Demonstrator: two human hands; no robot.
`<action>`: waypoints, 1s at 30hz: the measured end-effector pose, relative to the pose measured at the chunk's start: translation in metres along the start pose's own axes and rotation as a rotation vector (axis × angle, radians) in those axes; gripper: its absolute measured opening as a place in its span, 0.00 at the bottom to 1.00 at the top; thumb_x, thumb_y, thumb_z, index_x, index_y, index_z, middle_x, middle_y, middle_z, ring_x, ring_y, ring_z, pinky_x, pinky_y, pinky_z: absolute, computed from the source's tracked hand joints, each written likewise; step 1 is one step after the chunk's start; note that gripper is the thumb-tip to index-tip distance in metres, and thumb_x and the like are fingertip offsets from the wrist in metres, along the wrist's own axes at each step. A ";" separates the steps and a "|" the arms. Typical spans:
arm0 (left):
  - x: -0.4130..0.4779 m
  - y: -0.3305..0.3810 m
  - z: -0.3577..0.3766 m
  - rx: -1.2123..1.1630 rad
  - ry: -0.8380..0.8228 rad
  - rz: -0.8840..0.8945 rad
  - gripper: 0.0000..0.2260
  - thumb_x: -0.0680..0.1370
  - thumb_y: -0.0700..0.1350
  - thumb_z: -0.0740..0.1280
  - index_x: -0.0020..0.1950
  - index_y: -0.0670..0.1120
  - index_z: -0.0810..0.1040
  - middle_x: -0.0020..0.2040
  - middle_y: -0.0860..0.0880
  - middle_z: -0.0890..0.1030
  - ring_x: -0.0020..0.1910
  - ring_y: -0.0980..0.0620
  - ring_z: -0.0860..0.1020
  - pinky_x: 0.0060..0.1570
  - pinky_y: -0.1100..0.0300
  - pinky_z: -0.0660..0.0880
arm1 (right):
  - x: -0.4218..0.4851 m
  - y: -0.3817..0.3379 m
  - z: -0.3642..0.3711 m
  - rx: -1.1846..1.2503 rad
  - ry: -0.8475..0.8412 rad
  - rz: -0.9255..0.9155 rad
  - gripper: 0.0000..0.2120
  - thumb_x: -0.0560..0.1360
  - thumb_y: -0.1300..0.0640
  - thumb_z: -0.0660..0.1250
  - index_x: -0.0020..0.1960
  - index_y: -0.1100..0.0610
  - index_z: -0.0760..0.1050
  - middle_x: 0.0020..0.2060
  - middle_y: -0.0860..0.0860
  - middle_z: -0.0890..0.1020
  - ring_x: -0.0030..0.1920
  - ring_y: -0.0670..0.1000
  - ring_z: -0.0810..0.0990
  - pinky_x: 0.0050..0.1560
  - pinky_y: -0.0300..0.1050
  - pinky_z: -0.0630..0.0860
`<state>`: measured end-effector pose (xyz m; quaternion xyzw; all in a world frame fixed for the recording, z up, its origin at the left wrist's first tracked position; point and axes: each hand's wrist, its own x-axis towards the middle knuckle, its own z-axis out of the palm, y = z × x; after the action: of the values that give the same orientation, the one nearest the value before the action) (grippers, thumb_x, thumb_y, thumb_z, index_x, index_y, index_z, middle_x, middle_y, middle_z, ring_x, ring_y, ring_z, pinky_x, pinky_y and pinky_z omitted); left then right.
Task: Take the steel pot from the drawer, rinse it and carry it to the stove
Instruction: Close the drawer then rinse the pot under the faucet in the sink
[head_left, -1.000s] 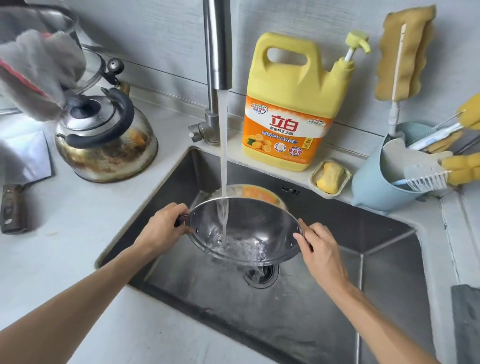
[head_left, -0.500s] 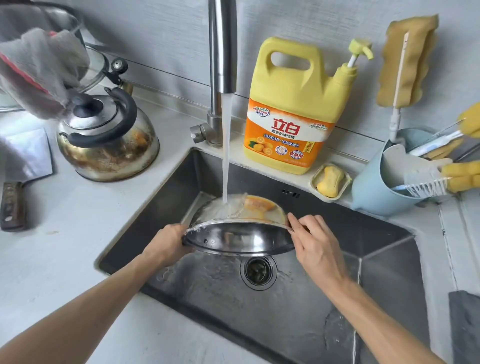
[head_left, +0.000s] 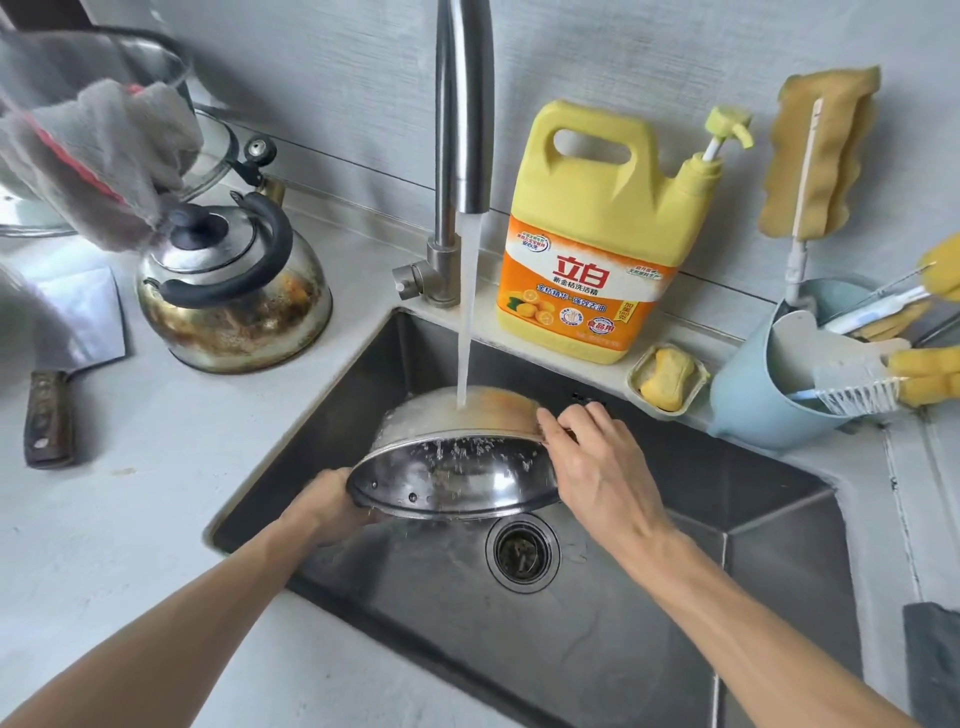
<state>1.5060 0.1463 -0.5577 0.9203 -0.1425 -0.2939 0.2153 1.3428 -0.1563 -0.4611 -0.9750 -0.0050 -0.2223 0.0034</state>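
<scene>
The steel pot (head_left: 457, 478) hangs over the sink (head_left: 597, 639), tipped so its mouth faces me and its discoloured bottom points up and away. Water from the tap (head_left: 464, 104) strikes that bottom and runs off in drops. My left hand (head_left: 327, 506) grips the pot's left side from below. Over the right rim, my right hand (head_left: 597, 467) holds it, fingers on the outer wall. Droplets cling to the shiny inside.
A tarnished kettle (head_left: 234, 296) and a cleaver (head_left: 57, 374) lie on the counter to the left. Behind the sink stand a yellow detergent jug (head_left: 597, 234), a soap dish (head_left: 667, 379) and a blue holder (head_left: 769, 395) with brushes. The drain (head_left: 522, 552) sits below the pot.
The pot was upright, catching the stream inside. I tipped it over toward me, spilling the water, so the stream now hits its outer bottom. My view came closer.
</scene>
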 end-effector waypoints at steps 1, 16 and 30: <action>-0.001 0.002 -0.001 0.020 0.010 0.019 0.11 0.69 0.56 0.81 0.45 0.58 0.83 0.43 0.54 0.87 0.46 0.49 0.86 0.45 0.57 0.78 | -0.006 0.003 0.001 0.017 0.006 0.028 0.22 0.74 0.71 0.73 0.67 0.66 0.79 0.45 0.55 0.78 0.46 0.58 0.76 0.39 0.56 0.78; -0.016 0.036 -0.059 0.313 0.313 0.469 0.11 0.74 0.53 0.77 0.46 0.54 0.75 0.43 0.56 0.78 0.44 0.50 0.79 0.43 0.51 0.78 | -0.105 0.010 0.052 0.421 0.040 0.634 0.08 0.78 0.61 0.74 0.40 0.59 0.81 0.37 0.47 0.76 0.35 0.46 0.74 0.37 0.41 0.67; -0.021 0.047 -0.058 0.298 0.344 0.561 0.10 0.74 0.54 0.79 0.52 0.55 0.82 0.44 0.58 0.80 0.43 0.52 0.80 0.42 0.53 0.78 | -0.113 0.022 0.058 0.382 -0.025 0.716 0.13 0.77 0.59 0.76 0.36 0.59 0.77 0.36 0.48 0.75 0.32 0.52 0.73 0.37 0.47 0.67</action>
<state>1.5181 0.1322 -0.4826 0.9026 -0.3925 -0.0401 0.1721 1.2663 -0.1783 -0.5622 -0.8997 0.2935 -0.1900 0.2615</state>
